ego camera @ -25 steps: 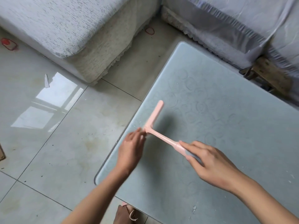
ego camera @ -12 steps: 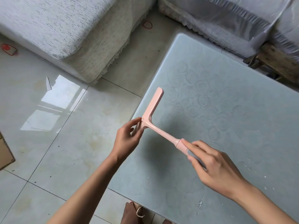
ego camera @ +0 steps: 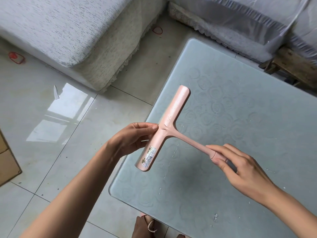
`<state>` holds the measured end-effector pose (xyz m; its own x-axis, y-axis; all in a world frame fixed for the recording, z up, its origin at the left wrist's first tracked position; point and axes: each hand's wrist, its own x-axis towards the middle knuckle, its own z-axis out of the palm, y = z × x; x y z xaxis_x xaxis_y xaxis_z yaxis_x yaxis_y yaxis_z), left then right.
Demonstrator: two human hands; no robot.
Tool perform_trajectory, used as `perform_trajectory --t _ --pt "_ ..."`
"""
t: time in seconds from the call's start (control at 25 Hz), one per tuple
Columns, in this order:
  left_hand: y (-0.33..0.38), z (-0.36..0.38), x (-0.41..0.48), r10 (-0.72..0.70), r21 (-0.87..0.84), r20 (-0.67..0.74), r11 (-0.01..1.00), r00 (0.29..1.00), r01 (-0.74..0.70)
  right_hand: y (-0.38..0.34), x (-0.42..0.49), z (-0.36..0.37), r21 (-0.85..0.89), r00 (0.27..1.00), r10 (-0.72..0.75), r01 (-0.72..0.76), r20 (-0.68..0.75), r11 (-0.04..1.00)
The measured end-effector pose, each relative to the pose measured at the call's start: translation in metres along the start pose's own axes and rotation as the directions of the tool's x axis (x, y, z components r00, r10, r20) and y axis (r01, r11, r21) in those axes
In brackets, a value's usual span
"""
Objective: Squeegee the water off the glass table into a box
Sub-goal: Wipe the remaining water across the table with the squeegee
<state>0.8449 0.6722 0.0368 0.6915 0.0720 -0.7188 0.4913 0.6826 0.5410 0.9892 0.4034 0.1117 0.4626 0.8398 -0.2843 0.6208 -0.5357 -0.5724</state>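
A pink T-shaped squeegee is held in the air over the near left corner of the frosted glass table. My right hand grips the end of its handle. My left hand pinches the blade bar near the middle, from the left side. The bar's flat back faces the camera, with a label near its lower end. Small white droplets dot the glass near the front edge. Part of a cardboard box shows at the left edge of the floor.
A covered sofa stands at the upper left and another covered sofa along the top right. A wooden stool sits at the far right. The floor is glossy tile, and my foot is below the table edge.
The squeegee has been raised and turned so its blade bar shows its flat back with the label. My left hand slid from the bar's joint to pinching its side.
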Motion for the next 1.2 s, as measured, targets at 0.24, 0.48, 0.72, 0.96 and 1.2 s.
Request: perform_trajectory --t 0.24,0.48,0.72,0.96,1.2 --pt "0.008 0.004 -0.002 -0.026 -0.03 0.083 0.999 0.996 0.029 0.009 -0.009 -0.006 0.014 0.996 -0.037 0.038 -0.078 0.999" --pt "0.005 0.004 -0.003 -0.05 0.041 0.107 0.998 0.993 0.046 0.007 -0.011 -0.007 -0.012 0.996 -0.038 0.038 -0.079 0.999" --pt "-0.008 -0.007 -0.006 -0.133 0.078 0.105 0.989 0.986 0.125 0.003 -0.008 -0.002 -0.105 0.996 -0.088 0.087 -0.004 0.991" --pt "-0.039 -0.036 -0.006 0.288 0.372 -0.539 0.924 0.792 -0.082 -0.041 0.04 0.045 -0.301 0.996 0.002 0.024 0.086 0.953" --pt "-0.073 -0.047 -0.002 0.252 0.561 -0.593 0.811 0.765 0.167 -0.052 0.059 0.077 -0.461 0.973 0.154 -0.058 0.173 0.885"
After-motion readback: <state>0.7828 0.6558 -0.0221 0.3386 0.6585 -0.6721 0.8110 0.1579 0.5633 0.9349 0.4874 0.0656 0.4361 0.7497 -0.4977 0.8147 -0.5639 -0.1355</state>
